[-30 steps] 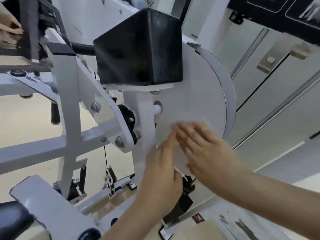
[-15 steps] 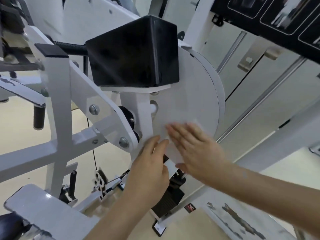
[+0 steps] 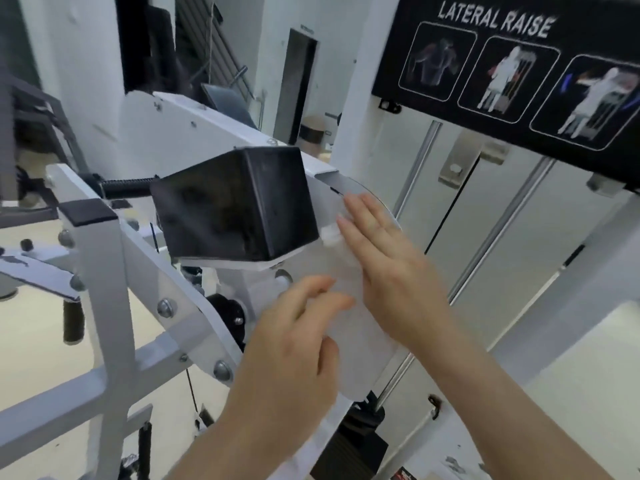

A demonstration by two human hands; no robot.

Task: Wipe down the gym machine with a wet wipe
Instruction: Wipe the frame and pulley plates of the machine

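The right hand (image 3: 384,258), fingers straight, presses the thin white wet wipe (image 3: 330,235) flat on the machine's round white metal plate (image 3: 367,358). The wipe runs downward toward the left hand (image 3: 294,341); whether its blurred fingers hold anything cannot be told.

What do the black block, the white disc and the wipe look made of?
Black block: probably vinyl-covered or plastic, glossy, with soft reflections. White disc: likely painted metal, smooth matte, thin hard edge. Wipe: thin white nonwoven cloth, crumpled at its edge beside the right hand.
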